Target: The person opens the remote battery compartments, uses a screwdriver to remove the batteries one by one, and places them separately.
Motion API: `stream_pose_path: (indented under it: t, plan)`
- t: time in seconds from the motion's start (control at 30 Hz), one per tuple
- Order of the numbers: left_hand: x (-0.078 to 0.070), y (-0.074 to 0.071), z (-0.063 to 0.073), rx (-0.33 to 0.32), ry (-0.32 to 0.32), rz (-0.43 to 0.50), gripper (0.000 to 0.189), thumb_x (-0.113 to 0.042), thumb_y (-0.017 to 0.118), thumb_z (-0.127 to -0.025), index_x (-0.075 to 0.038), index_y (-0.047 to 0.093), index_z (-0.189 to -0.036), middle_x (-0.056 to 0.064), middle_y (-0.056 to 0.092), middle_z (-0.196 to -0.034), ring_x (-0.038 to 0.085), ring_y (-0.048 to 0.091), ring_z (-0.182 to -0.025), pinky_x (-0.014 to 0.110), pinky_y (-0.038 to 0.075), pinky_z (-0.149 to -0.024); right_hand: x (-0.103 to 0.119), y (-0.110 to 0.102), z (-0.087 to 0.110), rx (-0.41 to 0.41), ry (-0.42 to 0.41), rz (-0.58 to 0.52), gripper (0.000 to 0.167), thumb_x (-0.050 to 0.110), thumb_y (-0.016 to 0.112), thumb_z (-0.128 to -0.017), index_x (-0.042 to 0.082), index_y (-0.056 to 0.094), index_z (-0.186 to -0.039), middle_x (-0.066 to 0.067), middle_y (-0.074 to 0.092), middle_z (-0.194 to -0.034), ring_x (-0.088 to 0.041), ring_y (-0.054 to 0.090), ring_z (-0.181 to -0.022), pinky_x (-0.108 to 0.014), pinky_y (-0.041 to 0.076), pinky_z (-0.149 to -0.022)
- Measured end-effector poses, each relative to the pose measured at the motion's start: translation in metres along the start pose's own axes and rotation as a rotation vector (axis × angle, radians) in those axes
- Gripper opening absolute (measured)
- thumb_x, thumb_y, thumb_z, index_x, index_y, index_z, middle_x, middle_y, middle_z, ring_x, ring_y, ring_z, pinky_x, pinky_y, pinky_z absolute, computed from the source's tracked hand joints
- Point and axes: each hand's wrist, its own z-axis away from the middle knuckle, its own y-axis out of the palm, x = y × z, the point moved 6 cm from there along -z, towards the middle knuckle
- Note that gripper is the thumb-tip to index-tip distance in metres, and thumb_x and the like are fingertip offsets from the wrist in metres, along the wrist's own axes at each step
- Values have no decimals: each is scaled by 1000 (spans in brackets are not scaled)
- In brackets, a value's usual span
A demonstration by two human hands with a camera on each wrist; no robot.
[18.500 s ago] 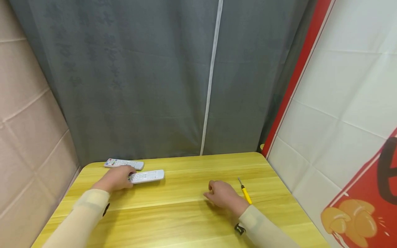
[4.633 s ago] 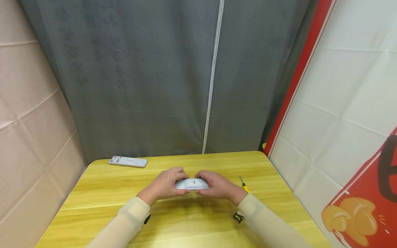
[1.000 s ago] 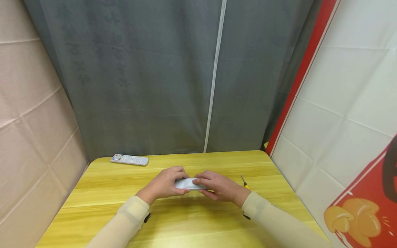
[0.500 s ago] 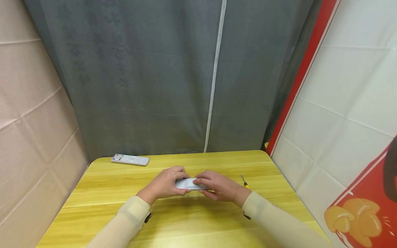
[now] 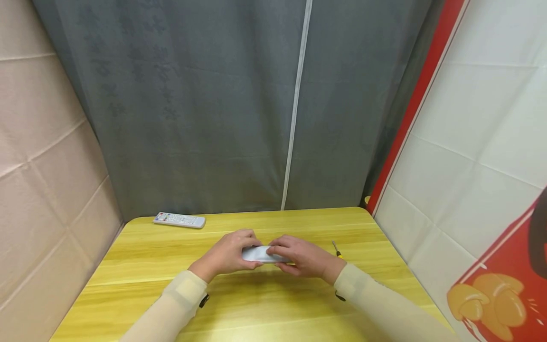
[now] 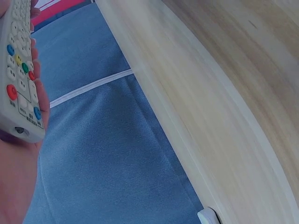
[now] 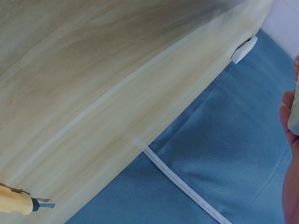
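Note:
A white remote control [image 5: 255,254] is held above the middle of the table, its smooth back towards the head camera. My left hand [image 5: 228,252] grips its left end, thumb on the near side and fingers on the far side. My right hand [image 5: 304,256] holds the other end, with a fingertip on the back and the thumb at the near edge. Coloured buttons on the remote's front show in the left wrist view, beside the left palm [image 6: 18,172]. In the right wrist view only a bit of the right hand [image 7: 290,182] appears. The remote's right end is mostly covered by fingers.
Another remote control [image 5: 179,220] lies buttons up at the table's back left. A yellow-handled screwdriver [image 5: 337,249] lies right of the right hand, partly hidden by the forearm. A grey curtain [image 5: 205,118] hangs behind the wooden table [image 5: 252,311].
The remote, first in the left hand at the left, came to the middle, into both hands, back up. Then the right fingers shifted onto its back, covering a small mark. The last second is nearly still.

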Motion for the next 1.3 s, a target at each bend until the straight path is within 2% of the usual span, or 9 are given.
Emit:
stream_pose_path:
  t: [0.4,0.8,1.3]
  plan:
    - [-3,1,-2,-3,19,-11,35,-41,93,-90,-25,80,-117,-17,60,-102,4,56,-85,24,51,-73,1,-3,-3,15,-24,-5,37,16,80,-101,13,65,-135,-6,66,-132,-19,66,-116,-28,57,-98]
    - [-3,2,-3,-12,32,-13,34,-41,94,-89,-25,80,-116,-17,60,-102,4,57,-85,23,51,-72,1,-7,-7,62,0,29,37,19,81,-100,15,66,-133,-4,66,-128,-15,67,-109,-23,56,-93]
    - [-1,4,-2,-2,22,-27,34,-43,92,-90,-26,80,-118,-18,59,-102,3,56,-84,23,50,-71,-2,-1,-6,83,29,31,35,21,79,-101,17,66,-134,-1,64,-128,-13,65,-110,-22,56,-93]
